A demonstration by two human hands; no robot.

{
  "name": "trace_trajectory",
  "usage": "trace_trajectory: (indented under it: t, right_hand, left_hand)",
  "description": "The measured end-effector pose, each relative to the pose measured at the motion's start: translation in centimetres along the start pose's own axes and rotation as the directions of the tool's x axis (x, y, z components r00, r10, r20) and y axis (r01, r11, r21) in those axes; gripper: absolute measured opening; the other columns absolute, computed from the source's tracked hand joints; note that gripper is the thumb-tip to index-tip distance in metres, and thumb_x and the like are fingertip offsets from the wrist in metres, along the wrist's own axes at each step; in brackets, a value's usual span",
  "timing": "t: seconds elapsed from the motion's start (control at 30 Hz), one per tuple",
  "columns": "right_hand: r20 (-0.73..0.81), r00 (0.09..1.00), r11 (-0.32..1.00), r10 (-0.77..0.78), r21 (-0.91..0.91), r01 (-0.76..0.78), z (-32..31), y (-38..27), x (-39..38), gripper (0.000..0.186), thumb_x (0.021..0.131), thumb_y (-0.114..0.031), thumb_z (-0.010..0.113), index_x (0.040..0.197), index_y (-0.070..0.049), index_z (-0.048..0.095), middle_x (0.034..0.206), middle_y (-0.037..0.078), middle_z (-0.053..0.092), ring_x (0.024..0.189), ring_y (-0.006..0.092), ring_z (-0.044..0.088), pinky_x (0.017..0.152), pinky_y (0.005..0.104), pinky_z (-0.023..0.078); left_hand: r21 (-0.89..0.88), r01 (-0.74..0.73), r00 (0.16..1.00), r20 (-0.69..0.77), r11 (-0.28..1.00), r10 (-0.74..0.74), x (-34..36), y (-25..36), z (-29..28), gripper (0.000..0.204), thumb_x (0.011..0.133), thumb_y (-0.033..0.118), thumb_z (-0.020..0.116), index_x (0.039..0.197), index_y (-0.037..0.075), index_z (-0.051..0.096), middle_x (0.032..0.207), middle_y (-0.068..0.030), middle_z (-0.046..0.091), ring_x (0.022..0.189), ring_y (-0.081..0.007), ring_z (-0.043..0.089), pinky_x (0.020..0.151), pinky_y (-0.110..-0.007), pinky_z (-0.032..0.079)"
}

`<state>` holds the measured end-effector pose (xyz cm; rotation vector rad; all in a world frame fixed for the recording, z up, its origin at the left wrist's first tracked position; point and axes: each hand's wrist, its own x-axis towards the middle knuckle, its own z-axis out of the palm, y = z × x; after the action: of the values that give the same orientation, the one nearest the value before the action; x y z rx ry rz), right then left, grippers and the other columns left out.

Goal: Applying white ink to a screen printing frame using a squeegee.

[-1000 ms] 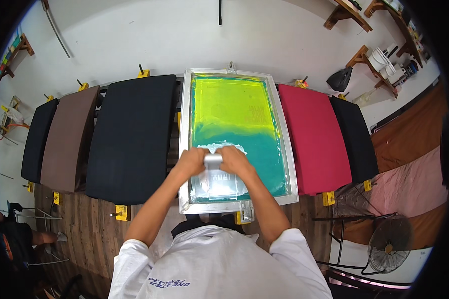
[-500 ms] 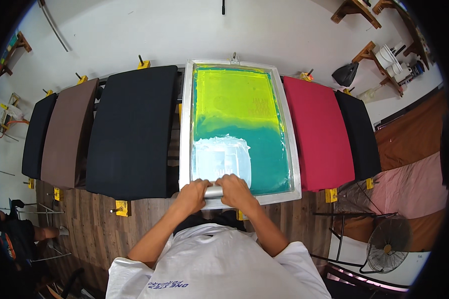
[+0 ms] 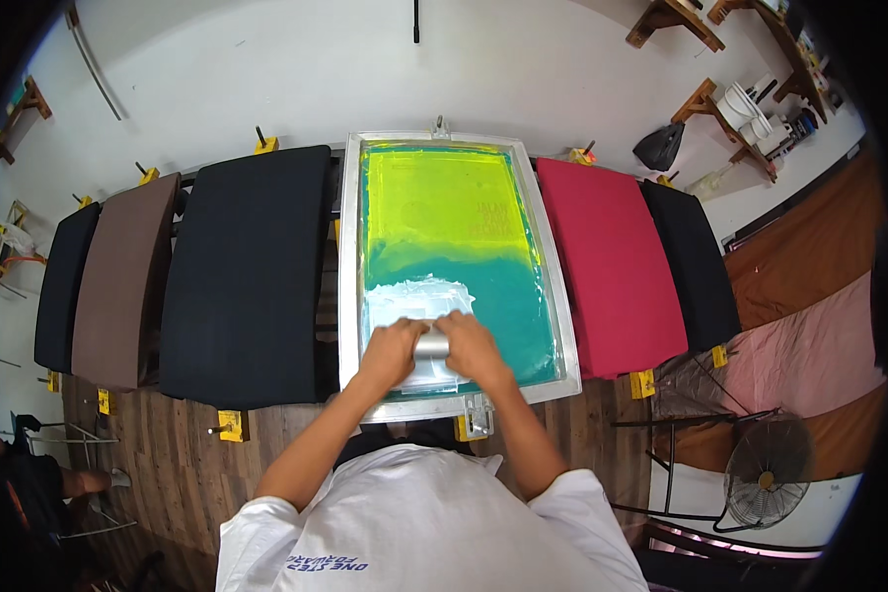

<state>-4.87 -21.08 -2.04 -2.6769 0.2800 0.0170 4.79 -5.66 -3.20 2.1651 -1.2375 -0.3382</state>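
A silver squeegee [image 3: 431, 343] is gripped by both my hands over the near left part of a screen printing frame. My left hand [image 3: 392, 352] wraps round its left end and my right hand [image 3: 470, 349] its right end. The frame [image 3: 349, 266] has a metal rim and a teal mesh [image 3: 508, 316], with a yellow-green area [image 3: 434, 192] across its far half. White ink [image 3: 419, 294] lies in a patch on the mesh just beyond my hands. The squeegee's lower edge is hidden.
Left of the frame stand a black fabric-covered board [image 3: 247, 276], a brown one [image 3: 123, 286] and another black one [image 3: 66, 286]. To the right are a red board [image 3: 612, 266] and a black one [image 3: 696, 266]. A fan [image 3: 768, 472] stands at lower right; a person's leg [image 3: 87, 481] shows at lower left.
Both hands have moved the squeegee away from me, from the frame's near rim onto the white ink patch. A metal clamp at the near rim is now uncovered. The whole view has shifted slightly.
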Motion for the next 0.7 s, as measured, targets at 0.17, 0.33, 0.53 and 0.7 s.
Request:
trace_trajectory:
  t: [0.17, 0.33, 0.53, 0.7]
  right_hand:
    - [0.034, 0.999, 0.998, 0.018, 0.063, -0.020, 1.6, -3.0, -7.5, 0.058, 0.063, 0.008, 0.067, 0.119, -0.006, 0.056, 0.118, 0.014, 0.055, 0.110, 0.0353, 0.053, 0.089, 0.0456, 0.048]
    - [0.200, 0.979, 0.996, 0.030, 0.077, -0.047, -0.7, -3.3, -6.2, 0.047, 0.066, 0.007, 0.066, 0.112, -0.005, 0.065, 0.109, 0.015, 0.062, 0.104, 0.0356, 0.058, 0.088, 0.0444, 0.049]
    - [0.090, 0.996, 0.999, 0.003, -0.040, 0.001, -1.6, -0.5, 2.6, 0.032, 0.071, -0.002, 0.066, 0.102, -0.009, 0.068, 0.099, 0.017, 0.066, 0.093, 0.0366, 0.065, 0.080, 0.0480, 0.053]
    - [0.129, 0.991, 0.998, -0.041, 0.047, 0.035, -1.4, 1.1, 4.1, 0.030, 0.068, -0.002, 0.067, 0.098, -0.007, 0.069, 0.091, 0.019, 0.068, 0.089, 0.0368, 0.067, 0.078, 0.0467, 0.054]
  left_hand:
    - [0.058, 0.049, 0.995, 0.079, 0.997, -0.054, -8.0, 3.2, 1.4, 0.057, 0.065, -0.008, 0.067, 0.121, 0.005, 0.059, 0.126, -0.0183, 0.057, 0.111, -0.0333, 0.059, 0.087, -0.044, 0.045]
    - [0.042, 0.096, 0.975, 0.196, 0.995, -0.102, -6.5, 4.3, -1.5, 0.046, 0.068, -0.002, 0.068, 0.113, 0.005, 0.066, 0.106, -0.0154, 0.068, 0.094, -0.0315, 0.066, 0.084, -0.044, 0.046]
    - [0.101, 0.021, 1.000, 0.017, 0.995, -0.022, 1.4, -0.4, -2.1, 0.038, 0.067, -0.002, 0.064, 0.103, 0.008, 0.070, 0.089, -0.0165, 0.069, 0.085, -0.0354, 0.067, 0.077, -0.046, 0.053]
    - [0.108, 0.079, 0.994, 0.068, 0.991, -0.087, 2.5, -1.1, -1.5, 0.037, 0.068, -0.002, 0.064, 0.103, 0.007, 0.070, 0.092, -0.0162, 0.069, 0.088, -0.0354, 0.067, 0.078, -0.046, 0.053]
